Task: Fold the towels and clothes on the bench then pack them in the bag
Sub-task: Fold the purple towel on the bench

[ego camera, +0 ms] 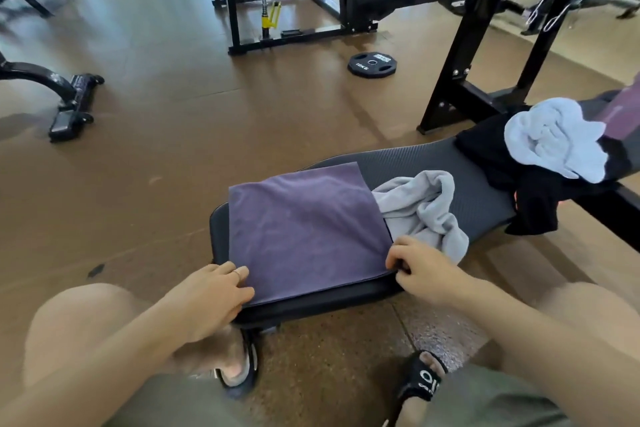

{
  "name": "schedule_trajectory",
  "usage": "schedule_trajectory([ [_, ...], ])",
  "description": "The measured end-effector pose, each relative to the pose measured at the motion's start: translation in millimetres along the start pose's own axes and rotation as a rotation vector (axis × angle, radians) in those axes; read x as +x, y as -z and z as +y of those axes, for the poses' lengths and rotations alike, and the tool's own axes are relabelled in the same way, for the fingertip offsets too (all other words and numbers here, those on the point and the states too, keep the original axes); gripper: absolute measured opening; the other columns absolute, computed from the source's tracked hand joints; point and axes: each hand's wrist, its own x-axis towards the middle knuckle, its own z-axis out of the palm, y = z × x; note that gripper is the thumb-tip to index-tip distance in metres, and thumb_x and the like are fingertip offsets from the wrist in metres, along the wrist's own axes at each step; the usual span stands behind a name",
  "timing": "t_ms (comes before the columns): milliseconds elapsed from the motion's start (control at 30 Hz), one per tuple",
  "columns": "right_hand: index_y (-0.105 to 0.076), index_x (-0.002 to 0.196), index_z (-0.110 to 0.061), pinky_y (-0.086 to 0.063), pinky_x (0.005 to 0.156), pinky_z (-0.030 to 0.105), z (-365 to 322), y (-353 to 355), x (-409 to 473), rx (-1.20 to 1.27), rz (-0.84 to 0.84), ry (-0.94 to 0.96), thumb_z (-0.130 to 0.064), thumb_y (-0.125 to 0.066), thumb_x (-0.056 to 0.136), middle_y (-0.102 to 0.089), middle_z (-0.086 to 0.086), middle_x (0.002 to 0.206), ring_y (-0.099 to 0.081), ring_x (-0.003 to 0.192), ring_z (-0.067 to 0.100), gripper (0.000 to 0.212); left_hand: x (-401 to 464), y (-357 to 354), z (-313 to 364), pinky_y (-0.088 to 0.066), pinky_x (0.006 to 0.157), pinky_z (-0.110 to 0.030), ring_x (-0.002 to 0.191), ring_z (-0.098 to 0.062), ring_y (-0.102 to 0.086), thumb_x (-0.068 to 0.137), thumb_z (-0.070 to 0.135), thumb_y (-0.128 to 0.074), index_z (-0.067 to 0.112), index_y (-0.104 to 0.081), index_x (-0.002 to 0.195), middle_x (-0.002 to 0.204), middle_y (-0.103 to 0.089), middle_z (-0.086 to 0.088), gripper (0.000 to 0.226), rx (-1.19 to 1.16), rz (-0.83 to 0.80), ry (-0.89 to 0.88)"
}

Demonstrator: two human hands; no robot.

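Our left hand (214, 288) lies flat on the purple towel (304, 229), our right hand (420, 270) pinches its corner on the bench (478, 191). Folding may snag the grey towel (422, 208) just beside; beyond, black clothes (540, 198) overhang and could slip.

Three towels lie on one worktop (464, 180): one purple towel (304, 229) at centre, one grey towel (426, 208) beside it, one pale blue towel (550, 139) at right. One black garment (540, 201). One weight plate (371, 64) on the floor. Two hands, two sandals.
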Motion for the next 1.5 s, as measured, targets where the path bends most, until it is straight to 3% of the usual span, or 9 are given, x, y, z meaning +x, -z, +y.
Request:
schedule_trajectory([
  [133,-0.064,0.110,-0.028,-0.043,0.081,0.031,1.1,21.7,17.0,0.065,0.137,-0.094,-0.010,-0.056,0.085,-0.056,-0.010,0.102,-0.051,0.088,0.012,0.032,9.2,18.5,12.9,-0.038,0.102,-0.037,0.126,-0.025,-0.048,0.103,0.052,-0.034,0.027,-0.051,0.132,0.143,-0.046,-0.003,0.042,0.092,-0.071,0.027],
  [300,-0.036,0.152,-0.038,-0.049,0.084,0.037,14.7,32.1,41.2,-0.122,0.219,-0.084,-0.019,-0.045,0.099,-0.029,-0.001,0.157,-0.054,0.114,0.027,0.057,45.8,37.3,33.7,-0.046,0.085,-0.036,0.105,-0.022,-0.059,0.099,0.061,-0.040,0.026,-0.049,0.125,0.122,-0.056,0.001,0.044,-0.030,0.131,-0.051],
  [533,-0.026,0.156,-0.038,-0.042,0.097,0.049,49.9,22.8,72.2,-0.475,0.182,-0.122,-0.041,-0.028,0.105,-0.025,-0.002,0.163,-0.041,0.133,0.029,0.051,96.1,26.5,54.2,-0.051,0.054,-0.031,0.071,-0.016,-0.063,0.091,0.058,-0.038,0.030,-0.055,0.095,0.093,-0.063,0.005,0.033,-0.007,0.244,-0.176],
  [800,-0.037,0.153,-0.019,-0.042,0.094,0.059,113.0,55.0,91.7,-0.430,0.349,-0.409,-0.035,-0.041,0.103,-0.038,0.015,0.153,-0.044,0.124,0.044,0.052,95.6,7.7,57.9,-0.053,0.061,-0.035,0.079,-0.018,-0.061,0.098,0.046,-0.033,0.031,-0.051,0.098,0.103,-0.062,0.004,0.024,-0.062,0.314,-0.131],
  [1133,-0.020,0.156,-0.008,-0.036,0.106,0.056,103.0,66.6,83.9,-0.292,0.341,-0.650,-0.024,-0.046,0.099,-0.018,0.021,0.160,-0.027,0.139,0.045,0.064,92.8,9.3,59.3,-0.054,0.067,-0.034,0.085,-0.017,-0.063,0.100,0.047,-0.030,0.032,-0.049,0.104,0.110,-0.062,0.005,0.024,-0.078,0.282,-0.130],
  [1267,-0.049,0.133,-0.010,-0.044,0.091,0.047,37.3,48.7,63.9,-0.380,0.388,-0.333,-0.018,-0.054,0.087,-0.050,0.019,0.131,-0.045,0.117,0.040,0.047,90.8,23.5,65.2,-0.054,0.074,-0.035,0.093,-0.017,-0.063,0.100,0.056,-0.025,0.031,-0.044,0.114,0.115,-0.057,0.005,0.035,-0.126,0.245,-0.093],
  [1333,-0.056,0.129,-0.016,-0.047,0.084,0.042,11.3,29.4,47.6,-0.214,0.350,-0.138,-0.027,-0.054,0.093,-0.059,0.011,0.117,-0.052,0.109,0.034,0.037,96.5,35.7,64.8,-0.054,0.071,-0.035,0.091,-0.017,-0.064,0.098,0.060,-0.024,0.031,-0.043,0.118,0.113,-0.055,0.005,0.040,-0.212,0.304,0.008],
  [1400,-0.049,0.142,-0.024,-0.048,0.093,0.041,4.1,11.8,35.7,-0.135,0.229,-0.038,-0.039,-0.048,0.100,-0.054,0.006,0.133,-0.048,0.121,0.029,0.045,106.8,45.2,57.3,-0.054,0.075,-0.035,0.096,-0.019,-0.064,0.099,0.058,-0.028,0.028,-0.047,0.129,0.119,-0.055,0.002,0.046,-0.293,0.385,0.136],
  [1500,-0.024,0.158,-0.032,-0.034,0.116,0.044,13.7,-2.4,35.0,-0.285,0.097,-0.042,-0.058,-0.017,0.097,-0.028,0.009,0.161,-0.026,0.146,0.029,0.067,124.1,46.1,31.6,-0.048,0.100,-0.042,0.125,-0.025,-0.053,0.103,0.054,-0.034,0.029,-0.034,0.153,0.144,-0.046,-0.002,0.056,-0.392,0.330,0.317],
])
